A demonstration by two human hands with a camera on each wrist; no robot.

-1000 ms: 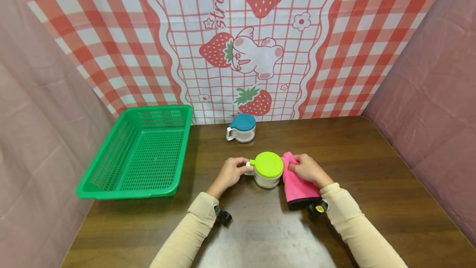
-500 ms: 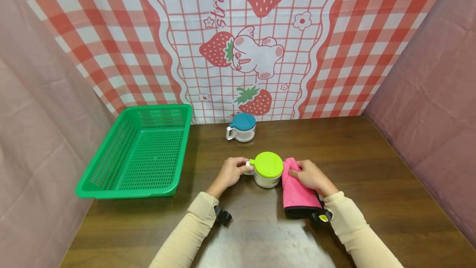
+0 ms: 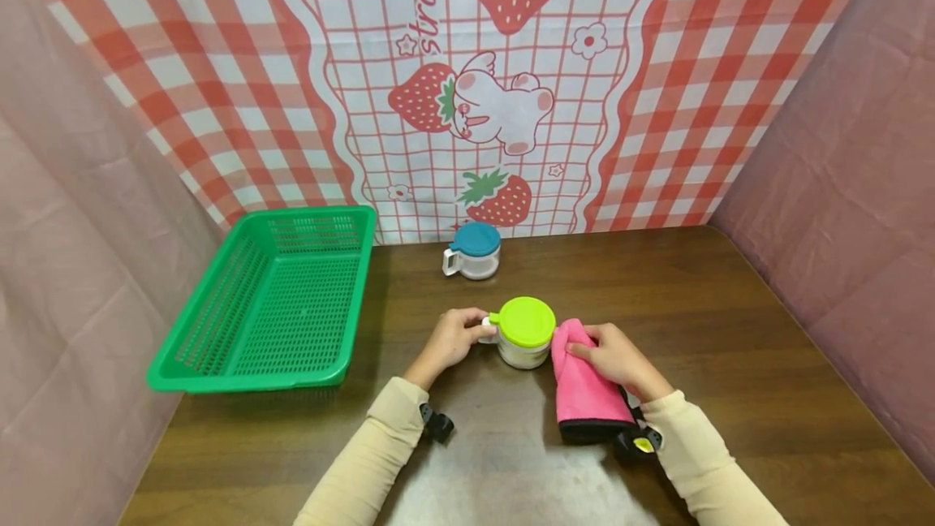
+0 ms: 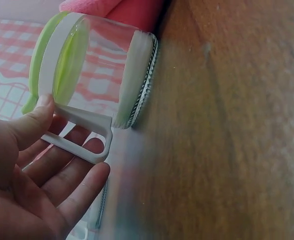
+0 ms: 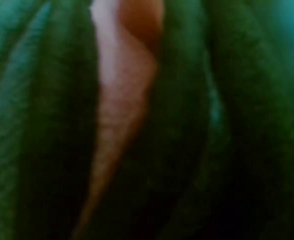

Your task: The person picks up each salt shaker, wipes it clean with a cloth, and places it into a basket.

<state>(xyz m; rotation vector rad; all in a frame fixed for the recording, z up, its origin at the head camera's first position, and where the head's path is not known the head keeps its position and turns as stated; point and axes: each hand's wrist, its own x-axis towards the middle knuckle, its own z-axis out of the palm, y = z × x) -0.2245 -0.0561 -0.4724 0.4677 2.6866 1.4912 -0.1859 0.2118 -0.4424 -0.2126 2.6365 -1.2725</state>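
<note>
My left hand (image 3: 450,341) pinches the white handle (image 4: 82,131) of a clear seasoning jar (image 3: 523,354) with a lime-green lid (image 3: 527,321). In the left wrist view the thumb presses the top of the handle, fingers behind it. Pale contents lie at the jar's bottom as it stands on the table. Beside the jar's right wall my right hand (image 3: 615,357) grips a bunched pink cloth (image 3: 590,393) with a black edge, thumb on top. Dark green folds of fabric (image 5: 187,150) fill the right wrist view, blurred, a strip of skin showing between them.
A second jar with a blue lid (image 3: 476,239) stands farther back by the strawberry-print curtain (image 3: 504,120). At the left is a green plastic basket (image 3: 358,299). Pink curtains (image 3: 825,185) flank the wooden table (image 3: 730,331).
My right hand has moved slightly toward me with the pink cloth, down along the jar's right side. The left hand and the jar have stayed in place.
</note>
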